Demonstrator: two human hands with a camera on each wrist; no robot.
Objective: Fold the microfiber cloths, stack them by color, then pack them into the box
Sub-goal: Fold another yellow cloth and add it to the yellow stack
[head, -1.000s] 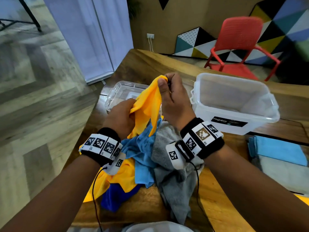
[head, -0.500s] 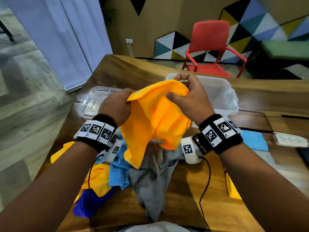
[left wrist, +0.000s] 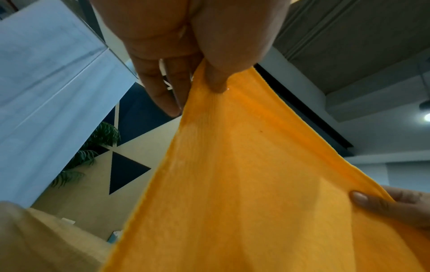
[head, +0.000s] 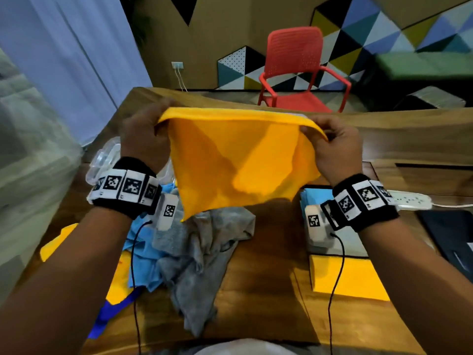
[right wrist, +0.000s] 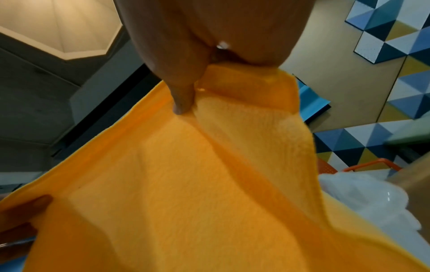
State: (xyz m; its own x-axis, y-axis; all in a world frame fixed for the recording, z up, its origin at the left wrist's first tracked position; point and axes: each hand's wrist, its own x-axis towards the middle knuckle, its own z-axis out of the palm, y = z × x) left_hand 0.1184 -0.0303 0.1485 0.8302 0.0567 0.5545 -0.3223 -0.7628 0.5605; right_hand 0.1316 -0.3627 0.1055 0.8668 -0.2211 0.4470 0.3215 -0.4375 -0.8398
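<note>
The stretched yellow cloth (head: 238, 160) hides nearly all of the box (right wrist: 363, 200) behind it, and the clear lid (head: 102, 160) beside the cloth shows only in part behind the left hand (head: 143, 139). Below the cloth, wrist gear covers most of the folded grey cloth (head: 355, 242). The dark blue cloth (head: 107, 313) lies mostly buried under the loose pile.

A lounge-like office room: wooden table (head: 268, 272), red plastic chair (head: 297, 70), geometric coloured wall panels (head: 371, 34), pale curtain (head: 64, 60).
</note>
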